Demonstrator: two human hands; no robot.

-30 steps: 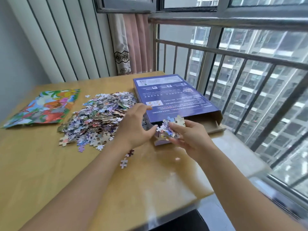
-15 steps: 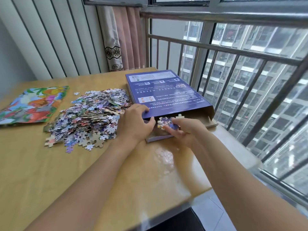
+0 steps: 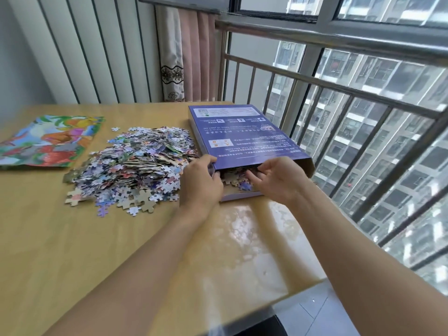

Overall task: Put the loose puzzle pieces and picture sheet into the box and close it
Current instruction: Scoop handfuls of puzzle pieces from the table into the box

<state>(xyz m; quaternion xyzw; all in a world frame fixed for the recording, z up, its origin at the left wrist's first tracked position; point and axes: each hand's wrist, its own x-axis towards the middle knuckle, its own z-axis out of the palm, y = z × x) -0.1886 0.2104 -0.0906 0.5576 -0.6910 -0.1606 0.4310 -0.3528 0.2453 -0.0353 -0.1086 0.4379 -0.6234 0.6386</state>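
A flat purple box (image 3: 242, 134) lies on the wooden table (image 3: 72, 251), its near end open. My left hand (image 3: 200, 184) grips the left corner of that open end and lifts the top panel. My right hand (image 3: 278, 179) reaches into the mouth with fingers loosely spread, touching a few puzzle pieces (image 3: 236, 180) lying just inside. A big heap of loose pieces (image 3: 135, 166) sits left of the box. The colourful picture sheet (image 3: 48, 141) lies flat at the far left.
A metal railing (image 3: 339, 93) and window stand close behind and right of the box. The table's right edge (image 3: 303, 294) runs just beside my right forearm. A pink curtain (image 3: 194, 57) hangs at the back. A few stray pieces (image 3: 104, 210) lie near the heap.
My right hand carried a handful of pieces to the box mouth and let them go inside; its fingers have spread. My left hand stayed on the box corner. The camera shifted.
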